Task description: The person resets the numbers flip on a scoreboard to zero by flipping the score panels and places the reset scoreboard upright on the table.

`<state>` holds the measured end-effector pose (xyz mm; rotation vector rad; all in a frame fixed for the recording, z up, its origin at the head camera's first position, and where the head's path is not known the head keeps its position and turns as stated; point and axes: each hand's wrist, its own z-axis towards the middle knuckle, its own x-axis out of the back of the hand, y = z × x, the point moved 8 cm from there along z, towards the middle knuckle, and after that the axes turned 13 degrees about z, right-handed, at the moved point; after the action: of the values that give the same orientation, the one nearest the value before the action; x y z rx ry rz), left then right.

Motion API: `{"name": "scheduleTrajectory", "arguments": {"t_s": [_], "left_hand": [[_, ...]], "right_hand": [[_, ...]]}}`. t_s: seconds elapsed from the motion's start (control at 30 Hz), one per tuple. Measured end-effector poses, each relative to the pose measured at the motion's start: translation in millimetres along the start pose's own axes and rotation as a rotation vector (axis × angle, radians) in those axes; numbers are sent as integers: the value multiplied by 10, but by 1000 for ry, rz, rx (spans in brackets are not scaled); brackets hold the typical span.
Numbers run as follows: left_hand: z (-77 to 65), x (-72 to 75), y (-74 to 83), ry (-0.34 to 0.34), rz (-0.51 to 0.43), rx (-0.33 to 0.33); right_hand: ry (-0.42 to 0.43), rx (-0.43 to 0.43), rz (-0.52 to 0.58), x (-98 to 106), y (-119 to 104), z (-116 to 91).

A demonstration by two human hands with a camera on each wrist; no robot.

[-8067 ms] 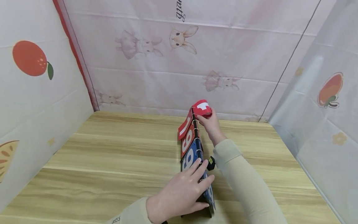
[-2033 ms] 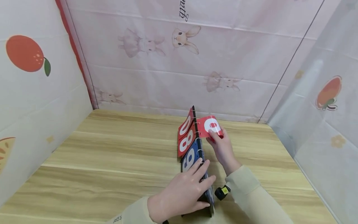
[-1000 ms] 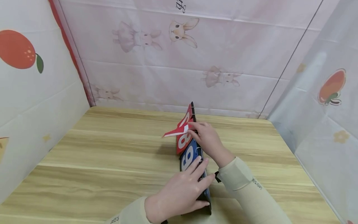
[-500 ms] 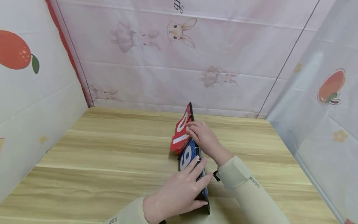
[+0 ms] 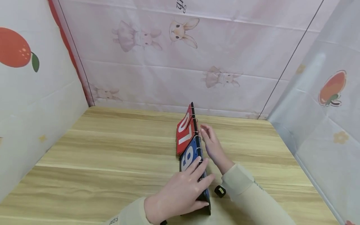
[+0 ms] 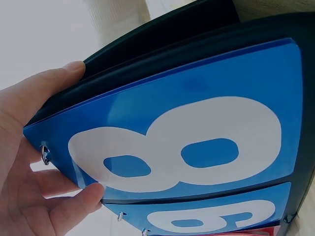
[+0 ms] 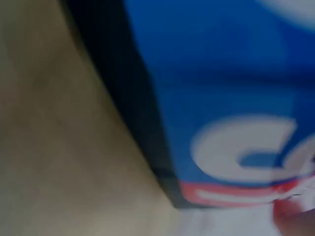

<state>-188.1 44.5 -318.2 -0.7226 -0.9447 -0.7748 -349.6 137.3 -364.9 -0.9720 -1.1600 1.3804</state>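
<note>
A tent-shaped flip scoreboard (image 5: 197,140) stands on the table, with metal rings along its black top edge. On its left face, a red 0 card (image 5: 184,122) is farthest, then a red 1 card (image 5: 185,139), then a blue 6 card (image 5: 187,157). My left hand (image 5: 180,190) holds the near end, thumb at the end edge and fingers across the top. In the left wrist view the other face carries a blue 8 card (image 6: 206,142). Close to the right of the rings is my right hand (image 5: 212,145), fingers loosely bent, holding nothing; its wrist view is blurred.
The wood-grain table (image 5: 112,156) extends on both sides of the scoreboard. A pink printed curtain (image 5: 157,56) hangs behind it, with white printed sheets at left and right. A small black device (image 5: 220,191) sits under my right wrist.
My right hand swung the red 1 card over the rings from right to left, covering the red 8. It has let go and drawn back right. My left hand stayed on the near end.
</note>
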Motion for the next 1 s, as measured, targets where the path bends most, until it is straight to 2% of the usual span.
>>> {"name": "scheduleTrajectory", "arguments": {"t_s": [0.07,0.13,0.23,0.4,0.6,0.73,0.9,1.0], "left_hand": [[3,-6,-4,-11,-1,-1],[4,-10,-7,-18,-2,-2],[7,-13,-7,-22,-10,-6],[10,-15,-4,-21,-11,-10],[11,13,-8,13,25,-2],[16,17,-17,-5,17,1],[22,-7,-25,-61,-24,5],[24,-15,-28,-71,-37,7]], "right_hand": [[-11,-166,80,-2,209,-33],[-59,-306,136,-45,373,-75],[-115,-376,146,-99,471,-98],[-77,-385,155,-82,483,-93],[-31,-349,172,-29,438,-94],[4,-337,179,16,420,-81],[110,-294,182,141,354,-77],[195,-262,271,244,301,-78]]}}
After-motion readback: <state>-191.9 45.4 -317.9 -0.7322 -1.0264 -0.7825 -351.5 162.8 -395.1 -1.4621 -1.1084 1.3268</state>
